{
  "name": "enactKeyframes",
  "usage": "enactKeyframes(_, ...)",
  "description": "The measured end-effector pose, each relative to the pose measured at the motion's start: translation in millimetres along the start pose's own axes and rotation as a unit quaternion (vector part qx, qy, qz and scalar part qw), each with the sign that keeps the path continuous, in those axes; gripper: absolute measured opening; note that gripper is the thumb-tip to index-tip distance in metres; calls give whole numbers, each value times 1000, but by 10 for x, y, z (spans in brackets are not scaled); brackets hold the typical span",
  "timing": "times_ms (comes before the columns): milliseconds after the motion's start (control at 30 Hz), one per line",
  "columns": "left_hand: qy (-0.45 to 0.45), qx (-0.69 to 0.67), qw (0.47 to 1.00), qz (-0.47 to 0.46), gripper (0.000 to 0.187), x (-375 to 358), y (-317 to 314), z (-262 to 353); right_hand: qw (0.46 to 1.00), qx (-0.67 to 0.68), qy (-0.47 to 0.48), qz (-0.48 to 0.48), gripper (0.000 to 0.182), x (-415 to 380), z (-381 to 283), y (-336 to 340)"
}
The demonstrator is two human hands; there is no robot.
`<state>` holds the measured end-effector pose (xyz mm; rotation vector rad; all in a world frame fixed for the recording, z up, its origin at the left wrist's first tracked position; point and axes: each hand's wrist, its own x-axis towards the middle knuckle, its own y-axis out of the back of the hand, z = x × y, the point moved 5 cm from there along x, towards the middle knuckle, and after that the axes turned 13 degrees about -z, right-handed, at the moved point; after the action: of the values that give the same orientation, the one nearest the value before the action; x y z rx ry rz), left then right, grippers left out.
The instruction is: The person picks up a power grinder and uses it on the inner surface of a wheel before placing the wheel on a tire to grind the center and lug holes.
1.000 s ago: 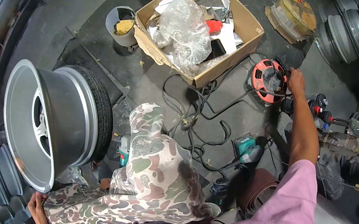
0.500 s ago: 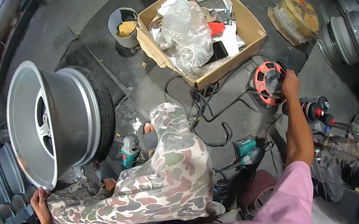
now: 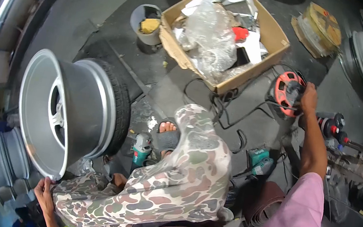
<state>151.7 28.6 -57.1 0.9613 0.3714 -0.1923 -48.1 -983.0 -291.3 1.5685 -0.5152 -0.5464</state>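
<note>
Grey floor [image 3: 174,81], right fingers [image 3: 309,89] obscured at reel [image 3: 282,87], left fingers [image 3: 45,183] at wheel [image 3: 86,103]

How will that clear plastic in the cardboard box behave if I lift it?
The clear plastic is probably floppy, given its crumpled folds. It looks thin and see-through, so likely light for its bulk. Its shiny surface may be slippery.

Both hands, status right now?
Left hand: fingers at lower edge of silver wheel; grip unclear.
Right hand: closed on side of red reel.

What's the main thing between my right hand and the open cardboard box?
The orange reel, in the head view: your right hand touches it, with the box beyond.
</note>
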Motion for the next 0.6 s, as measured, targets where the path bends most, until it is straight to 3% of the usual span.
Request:
enactKeyframes(67, -2, -5, 1000, 13, 39, -106, 6, 95, 997, -27, -61, -24, 22, 163, 104, -65)
enactKeyframes(167, 8, -16, 999, 32, 40, -172, 124, -181, 997, -34, -68, -31, 21, 62, 14, -40)
enactKeyframes(267, -3, -49, 997, 66, 38, -315, 136, -337, 1000, -20, 0, -19, 29, 74, 455, -472)
enactKeyframes(333, -26, -114, 991, 66, 38, -406, 199, -494, 999, -18, -9, -39, 35, -6, 82, -234)
enactKeyframes(400, -21, -129, 988, 76, 35, -525, 180, -318, 990, -53, -131, 26, 43, -172, -309, 205)
enactKeyframes(433, -61, -62, 992, 89, 32, -577, 187, -175, 991, -52, -121, 36, 43, -173, -529, 375)
enactKeyframes(500, -126, 76, 981, 124, 20, -694, 207, 204, 979, -56, -111, 161, 43, -161, -914, 745)
enactKeyframes(533, -158, 83, 976, 127, 19, -685, 201, 321, 980, -54, -98, 167, 43, -72, -1062, 910)
enactKeyframes(600, -226, 118, 957, 137, 14, -609, 207, 566, 986, -36, 92, 133, 32, 159, -1590, 1206)
